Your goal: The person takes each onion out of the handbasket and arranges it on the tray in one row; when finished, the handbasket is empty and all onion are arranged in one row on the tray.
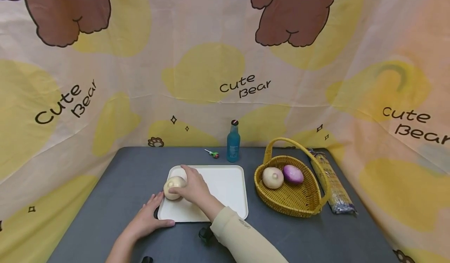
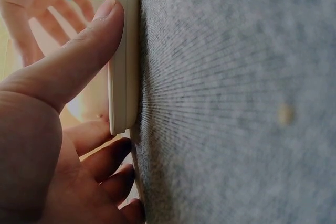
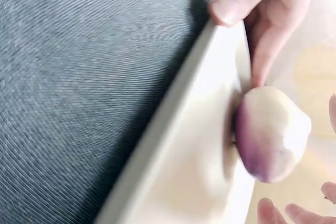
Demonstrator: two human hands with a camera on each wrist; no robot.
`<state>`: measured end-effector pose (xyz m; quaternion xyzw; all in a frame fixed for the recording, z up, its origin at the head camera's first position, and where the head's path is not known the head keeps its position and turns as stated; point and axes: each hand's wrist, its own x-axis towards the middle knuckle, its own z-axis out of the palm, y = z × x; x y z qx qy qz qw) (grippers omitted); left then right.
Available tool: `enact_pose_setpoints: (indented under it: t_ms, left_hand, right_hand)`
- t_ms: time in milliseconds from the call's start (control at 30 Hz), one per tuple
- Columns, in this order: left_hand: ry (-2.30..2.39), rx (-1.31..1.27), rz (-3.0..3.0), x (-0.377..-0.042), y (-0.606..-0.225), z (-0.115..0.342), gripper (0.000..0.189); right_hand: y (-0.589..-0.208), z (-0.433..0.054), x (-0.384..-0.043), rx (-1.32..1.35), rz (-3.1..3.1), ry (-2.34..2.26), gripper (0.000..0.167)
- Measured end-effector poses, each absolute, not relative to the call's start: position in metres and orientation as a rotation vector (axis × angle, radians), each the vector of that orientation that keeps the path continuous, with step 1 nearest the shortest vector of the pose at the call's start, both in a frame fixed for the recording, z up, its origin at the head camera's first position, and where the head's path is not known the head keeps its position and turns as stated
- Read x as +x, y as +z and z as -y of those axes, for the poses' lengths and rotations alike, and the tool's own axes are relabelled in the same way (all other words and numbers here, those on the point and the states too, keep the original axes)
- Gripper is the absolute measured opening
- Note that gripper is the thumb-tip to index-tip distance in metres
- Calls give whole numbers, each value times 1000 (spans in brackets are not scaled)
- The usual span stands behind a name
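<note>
A white turnip (image 1: 173,187) with a purple underside (image 3: 249,145) rests on the left part of a white tray (image 1: 225,185). My right hand (image 1: 194,185) reaches over the tray from the right, thumb and fingers spread around the turnip. In the right wrist view, its fingertips (image 3: 266,212) stand apart from the turnip's surface. My left hand (image 1: 145,220) grips the tray's near left corner. Its thumb (image 2: 100,35) presses the near edge, and the other fingers lie along the left side. Its palm faces the corner.
A yellow woven basket (image 1: 281,204) to the tray's right holds a white turnip (image 1: 272,178) and a purple one (image 1: 293,174). Beyond the basket lies a long clear-wrapped packet (image 1: 335,189). A blue bottle (image 1: 233,144) and a lollipop (image 1: 213,153) are behind the tray.
</note>
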<state>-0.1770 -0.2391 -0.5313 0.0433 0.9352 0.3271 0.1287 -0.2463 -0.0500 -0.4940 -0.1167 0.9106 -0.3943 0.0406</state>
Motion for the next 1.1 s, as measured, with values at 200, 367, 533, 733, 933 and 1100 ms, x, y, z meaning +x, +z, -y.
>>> enact_pose_setpoints:
  t_ms: [200, 367, 533, 733, 933, 1100]
  left_hand:
    - [951, 122, -2722, -177, -531, 239, 118]
    - [955, 139, -2733, -177, -533, 240, 118]
    - [943, 120, -2726, -177, -536, 242, 119]
    - [912, 84, -2721, -179, -535, 240, 122]
    - [914, 95, -2733, -178, -532, 237, 122]
    - [924, 109, -2742, -178, -531, 237, 120]
  right_hand:
    - [-483, 43, -241, -340, -2786, -1233, 87]
    - [-478, 36, -239, -343, -2798, -1242, 84]
    - [-471, 29, -237, -369, -2801, -1270, 80]
    - [-464, 17, -234, -389, -2805, -1312, 78]
    - [-459, 2, -230, -402, -2808, -1376, 77]
    - [-457, -10, -224, -444, -2809, -1429, 76]
